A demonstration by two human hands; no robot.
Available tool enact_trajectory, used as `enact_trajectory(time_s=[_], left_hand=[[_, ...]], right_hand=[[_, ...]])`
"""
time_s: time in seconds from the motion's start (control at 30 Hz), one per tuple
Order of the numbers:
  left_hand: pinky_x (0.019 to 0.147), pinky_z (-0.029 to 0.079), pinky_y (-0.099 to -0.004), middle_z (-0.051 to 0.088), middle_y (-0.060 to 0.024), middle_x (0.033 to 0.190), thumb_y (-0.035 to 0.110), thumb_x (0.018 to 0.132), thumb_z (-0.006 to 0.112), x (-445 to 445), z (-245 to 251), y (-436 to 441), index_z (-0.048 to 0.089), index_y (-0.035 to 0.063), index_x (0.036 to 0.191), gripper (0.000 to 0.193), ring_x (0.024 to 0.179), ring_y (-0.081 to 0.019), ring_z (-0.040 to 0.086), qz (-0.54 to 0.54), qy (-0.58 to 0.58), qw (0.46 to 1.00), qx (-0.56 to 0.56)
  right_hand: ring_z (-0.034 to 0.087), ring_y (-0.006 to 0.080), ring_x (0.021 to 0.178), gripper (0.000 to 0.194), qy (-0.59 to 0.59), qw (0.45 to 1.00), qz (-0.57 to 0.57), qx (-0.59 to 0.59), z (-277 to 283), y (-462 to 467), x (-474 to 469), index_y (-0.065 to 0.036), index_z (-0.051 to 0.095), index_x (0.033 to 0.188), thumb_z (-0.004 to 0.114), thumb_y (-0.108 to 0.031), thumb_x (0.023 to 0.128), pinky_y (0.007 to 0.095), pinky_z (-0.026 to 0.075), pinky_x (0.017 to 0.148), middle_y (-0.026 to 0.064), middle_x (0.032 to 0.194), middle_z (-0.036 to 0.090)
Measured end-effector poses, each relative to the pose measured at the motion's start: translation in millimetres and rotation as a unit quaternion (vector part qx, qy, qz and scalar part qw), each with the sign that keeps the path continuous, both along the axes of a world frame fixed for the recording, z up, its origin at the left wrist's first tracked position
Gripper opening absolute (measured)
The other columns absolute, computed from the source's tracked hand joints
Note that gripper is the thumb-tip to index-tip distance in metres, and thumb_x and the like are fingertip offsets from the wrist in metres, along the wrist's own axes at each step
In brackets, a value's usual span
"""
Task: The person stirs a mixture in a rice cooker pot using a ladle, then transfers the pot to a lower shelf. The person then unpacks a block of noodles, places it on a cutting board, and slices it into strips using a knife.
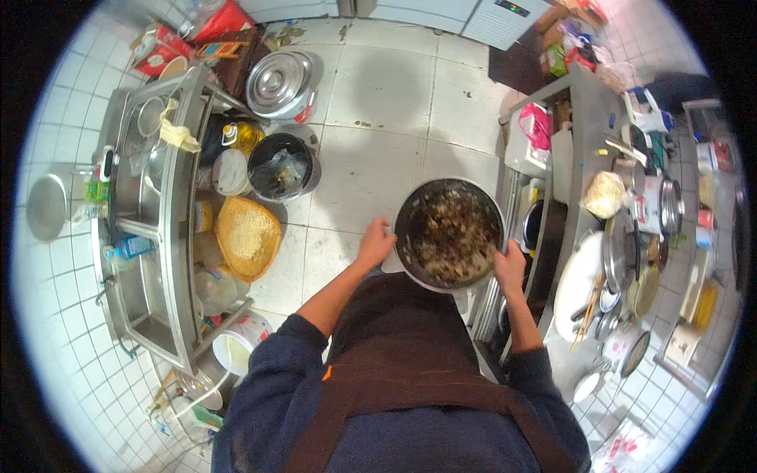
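A round, dark-lined metal pan (403,260) is held up in front of my apron, above the tiled floor. Inside it lies a brown, wet mixture of chopped food (452,233), some pieces pale and translucent. On the right, my right hand (510,267) grips the rim with its thumb over the edge. At the opposite side, my left hand (377,243) holds the pan's left rim by the fingers. The underside of the pan and the fingertips beneath it are hidden.
To the left stand a steel sink unit (168,236), a black bucket (310,171) with a plastic bag inside, a woven basket (269,269) of pale grains, and a lidded pot (281,83). A steel counter (585,142) with pots and a white board (576,284) runs along the right.
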State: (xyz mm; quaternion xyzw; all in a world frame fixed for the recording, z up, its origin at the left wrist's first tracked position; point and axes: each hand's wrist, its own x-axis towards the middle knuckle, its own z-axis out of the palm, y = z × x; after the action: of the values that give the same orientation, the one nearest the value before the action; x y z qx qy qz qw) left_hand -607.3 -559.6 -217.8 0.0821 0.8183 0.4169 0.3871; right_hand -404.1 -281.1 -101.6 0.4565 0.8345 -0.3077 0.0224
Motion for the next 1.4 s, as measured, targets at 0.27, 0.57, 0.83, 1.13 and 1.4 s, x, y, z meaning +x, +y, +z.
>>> enact_trajectory(time_s=[0.27, 0.57, 0.83, 1.13, 1.4], left_hand=[[0.089, 0.048, -0.0513, 0.064, -0.0279, 0.103, 0.027, 0.088, 0.066, 156.9, -98.6, -301.5, 0.063, -0.0058, 0.106, 0.037, 0.099, -0.045, 0.061, -0.029, 0.017, 0.971, -0.239], [0.096, 0.047, -0.0502, 0.065, -0.027, 0.113, 0.029, 0.094, 0.061, 234.4, -5.0, -321.3, 0.065, 0.0007, 0.105, 0.03, 0.11, -0.0443, 0.06, -0.031, -0.219, 0.895, -0.387], [0.095, 0.047, -0.0501, 0.064, -0.027, 0.114, 0.027, 0.094, 0.061, 128.4, -8.7, -247.2, 0.064, 0.001, 0.105, 0.029, 0.11, -0.0443, 0.059, -0.048, -0.155, 0.897, -0.412], [0.095, 0.047, -0.0501, 0.063, -0.027, 0.115, 0.026, 0.094, 0.06, 12.8, -55.2, -207.4, 0.064, 0.0014, 0.106, 0.027, 0.11, -0.0443, 0.059, -0.174, -0.089, 0.889, -0.415], [0.095, 0.047, -0.05, 0.062, -0.0269, 0.116, 0.025, 0.094, 0.06, -92.7, -77.2, -147.6, 0.063, 0.0017, 0.106, 0.026, 0.111, -0.0443, 0.059, -0.31, 0.005, 0.876, -0.37]], right_hand=[[0.068, 0.0423, 0.081, 0.021, 0.045, 0.997, -0.049, -0.03, -198.8, 30.3, -121.9, -0.002, 0.061, 0.098, 0.06, -0.013, 0.08, 0.0485, 0.053, 0.073, 0.024, 0.088, 0.068], [0.067, 0.0405, 0.083, 0.025, -0.03, 0.96, -0.252, -0.123, -389.0, 122.0, -141.8, -0.002, 0.06, 0.106, 0.06, -0.012, 0.084, 0.0491, 0.055, 0.07, 0.0229, 0.098, 0.067], [0.069, 0.0325, 0.071, 0.024, -0.002, 0.835, -0.519, -0.182, -467.7, 177.2, -98.2, -0.002, 0.054, 0.119, 0.053, -0.004, 0.095, 0.0432, 0.062, 0.056, 0.0208, 0.102, 0.066], [0.069, 0.0338, 0.077, 0.015, 0.149, 0.696, -0.646, -0.276, -582.6, 171.3, 65.3, -0.002, 0.053, 0.108, 0.056, -0.007, 0.094, 0.0501, 0.063, 0.064, 0.0211, 0.098, 0.064], [0.066, 0.0278, 0.087, 0.041, 0.147, 0.848, -0.357, -0.364, -362.8, 117.8, 25.0, -0.011, 0.055, 0.134, 0.062, -0.018, 0.094, 0.0458, 0.058, 0.08, 0.0123, 0.107, 0.064]])
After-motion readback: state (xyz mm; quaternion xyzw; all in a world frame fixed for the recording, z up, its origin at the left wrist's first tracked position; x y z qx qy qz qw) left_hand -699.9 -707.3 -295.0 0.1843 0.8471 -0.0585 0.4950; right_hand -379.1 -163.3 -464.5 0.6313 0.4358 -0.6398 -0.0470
